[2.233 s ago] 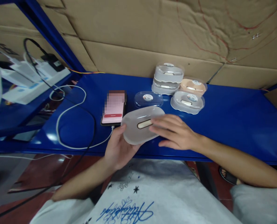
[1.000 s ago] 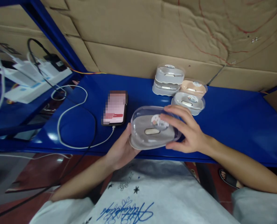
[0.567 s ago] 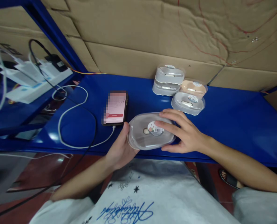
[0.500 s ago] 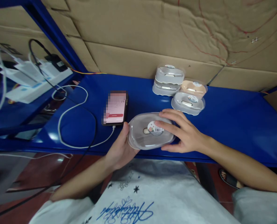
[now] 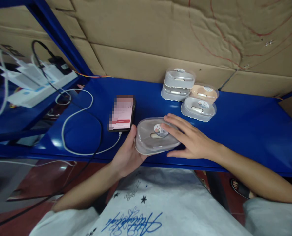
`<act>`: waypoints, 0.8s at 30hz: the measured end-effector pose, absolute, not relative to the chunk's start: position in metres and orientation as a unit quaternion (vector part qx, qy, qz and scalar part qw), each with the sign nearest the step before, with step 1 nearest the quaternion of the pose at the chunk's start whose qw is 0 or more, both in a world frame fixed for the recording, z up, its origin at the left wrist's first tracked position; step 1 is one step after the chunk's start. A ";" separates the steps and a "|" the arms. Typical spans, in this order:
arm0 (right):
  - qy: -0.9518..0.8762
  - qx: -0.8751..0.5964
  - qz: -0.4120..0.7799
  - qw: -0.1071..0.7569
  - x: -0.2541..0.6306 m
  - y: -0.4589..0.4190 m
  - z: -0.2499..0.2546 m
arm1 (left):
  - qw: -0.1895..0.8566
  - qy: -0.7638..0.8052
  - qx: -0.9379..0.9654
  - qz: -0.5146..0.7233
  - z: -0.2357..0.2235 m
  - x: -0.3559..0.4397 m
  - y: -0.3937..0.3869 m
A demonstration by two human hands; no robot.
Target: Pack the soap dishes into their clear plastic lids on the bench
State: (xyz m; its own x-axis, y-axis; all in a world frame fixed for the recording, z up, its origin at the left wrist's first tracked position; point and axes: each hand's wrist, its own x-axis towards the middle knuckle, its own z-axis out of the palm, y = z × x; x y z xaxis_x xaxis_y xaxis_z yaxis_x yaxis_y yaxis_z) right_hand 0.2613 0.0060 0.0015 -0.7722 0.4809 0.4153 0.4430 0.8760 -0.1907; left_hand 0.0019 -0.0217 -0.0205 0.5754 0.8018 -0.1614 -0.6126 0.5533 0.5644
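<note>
A sheet of cardboard [image 5: 146, 29] fills the back, with red wire trailing over its right part. In front of it runs the blue worktop [image 5: 249, 131], and below that come the person's pale shirt [image 5: 175, 203], printed with blue script and black stars, and red floor [image 5: 236, 211]. At the left, a white power strip [image 5: 41, 91] carries several plugs. A white cable [image 5: 63, 134] loops across the worktop to the phone.

The right hand [image 5: 196, 141] lies over the right end of the held box, its grip loose and spread, fingertips touching the lid. The left hand [image 5: 128, 159] has its grip closed around the left end of that box, thumb along the side and palm below.

The held box [image 5: 144, 144] is grey, tilted a little, and raised above the worktop's front edge, just right of the phone. Its clear lid [image 5: 148, 123] sits over the base. Behind, two grey boxes [image 5: 177, 78] are stacked one on the other; just beside them are a peach box [image 5: 204, 93] and, nearer, a front box [image 5: 198, 109]. The phone [image 5: 122, 113] lies lit, its screen partly blurred. Smallest are the round label [image 5: 161, 129] on the lid and the pale oval handle [image 5: 155, 135], partly behind it.
</note>
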 end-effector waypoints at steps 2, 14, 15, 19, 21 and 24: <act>-0.942 -0.236 0.010 0.237 0.262 0.006 0.002 | 0.860 0.212 0.224 0.406 -0.022 0.001 -0.021; -0.947 -0.215 -0.006 0.239 0.262 0.003 0.007 | 0.872 0.221 0.188 0.395 -0.018 0.004 -0.017; -0.947 -0.216 -0.003 0.237 0.262 0.003 0.007 | 0.871 0.225 0.187 0.395 -0.018 0.004 -0.017; -0.943 -0.229 0.017 0.241 0.262 0.002 0.008 | 0.866 0.237 0.188 0.398 -0.018 0.003 -0.015; -0.939 -0.237 0.031 0.248 0.262 0.002 0.008 | 0.863 0.240 0.192 0.400 -0.018 0.003 -0.015; -0.934 -0.248 0.037 0.255 0.263 0.004 0.008 | 0.858 0.245 0.200 0.404 -0.017 0.003 -0.016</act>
State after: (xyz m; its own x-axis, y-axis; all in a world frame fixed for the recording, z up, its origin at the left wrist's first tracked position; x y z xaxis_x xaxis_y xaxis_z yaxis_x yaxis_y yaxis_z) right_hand 0.2632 0.0040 0.0083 -0.7473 0.4822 0.4571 0.4444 0.8742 -0.1957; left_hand 0.0032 -0.0162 -0.0168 0.5538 0.7913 -0.2591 -0.5948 0.5937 0.5419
